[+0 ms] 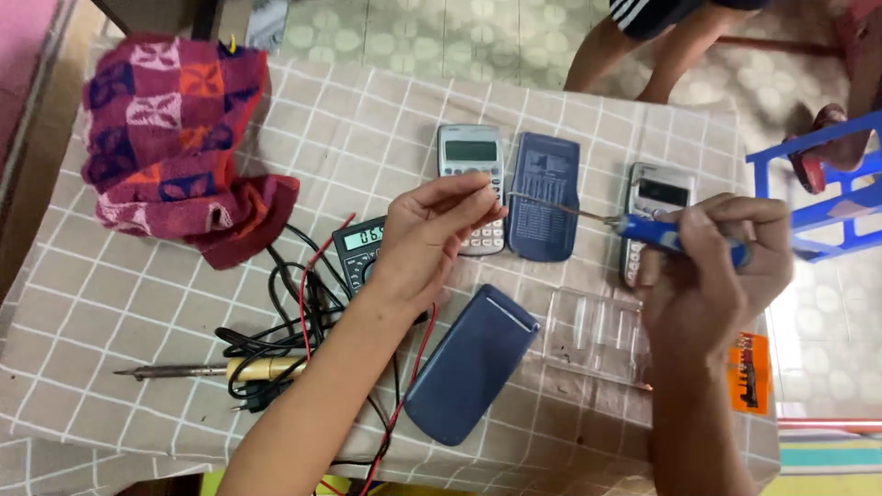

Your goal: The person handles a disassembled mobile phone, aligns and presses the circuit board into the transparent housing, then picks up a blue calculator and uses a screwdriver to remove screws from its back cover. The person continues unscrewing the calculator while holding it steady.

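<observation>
My right hand (pixel 712 266) grips a blue-handled screwdriver (pixel 654 232) whose thin metal shaft runs left toward my left hand (pixel 427 234). The left hand's fingertips pinch at the shaft's tip; whether a small part sits between them is too small to tell. Behind the hands lie a grey calculator (pixel 473 165), a dark blue calculator cover (pixel 544 197) showing its printed inside, and a second grey calculator (pixel 654 197) partly hidden by my right hand. A dark blue cover (pixel 470 363) lies near the front, between my forearms.
A multimeter (pixel 356 250) with red and black leads (pixel 308 312) sits under my left wrist. A soldering iron (pixel 211 370) lies at the front left. A red patterned towel (pixel 175 138) is heaped at the back left. A clear plastic case (pixel 588 331) and an orange bit holder (pixel 751 372) lie on the right. A person's legs (pixel 643 46) stand behind the checked table (pixel 367 119).
</observation>
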